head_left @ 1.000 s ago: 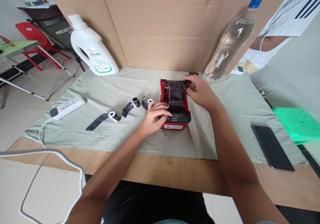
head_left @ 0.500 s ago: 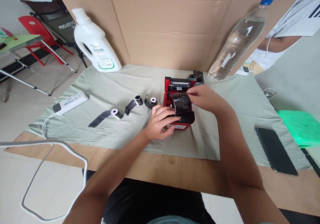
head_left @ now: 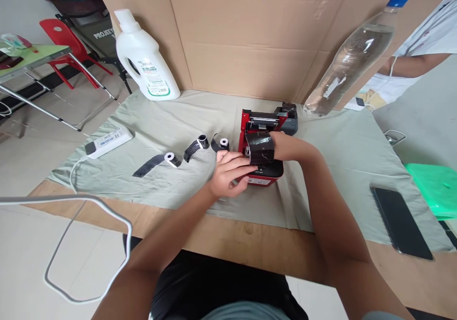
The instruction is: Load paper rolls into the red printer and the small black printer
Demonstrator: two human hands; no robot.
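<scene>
A red and black device (head_left: 265,181), which looks like a small label printer, lies with its lid raised and a roller showing. A curved black strip (head_left: 261,147) arches up over its open body. My left hand (head_left: 231,173) rests against the device's left side, fingers stretched out and touching the strip's lower left edge. Reaching in from the right, my right hand (head_left: 285,145) is behind the strip, which hides its fingers. Left of the device lie a roll of black tape (head_left: 223,143), a second black roll (head_left: 202,142) and a third black roll (head_left: 173,159), each with a loose tail.
A white detergent bottle (head_left: 148,67) and a tilted clear water bottle (head_left: 352,58) stand before a cardboard panel (head_left: 246,39). A power strip (head_left: 109,142) lies left, a phone (head_left: 402,222) right. A grey cable (head_left: 130,244) hangs at front left. Another person's arm (head_left: 417,66) shows beyond.
My right hand has moved left, from the strip's right edge to behind it, and its fingers have gone out of sight. My left hand stays at the device. The view has shifted slightly.
</scene>
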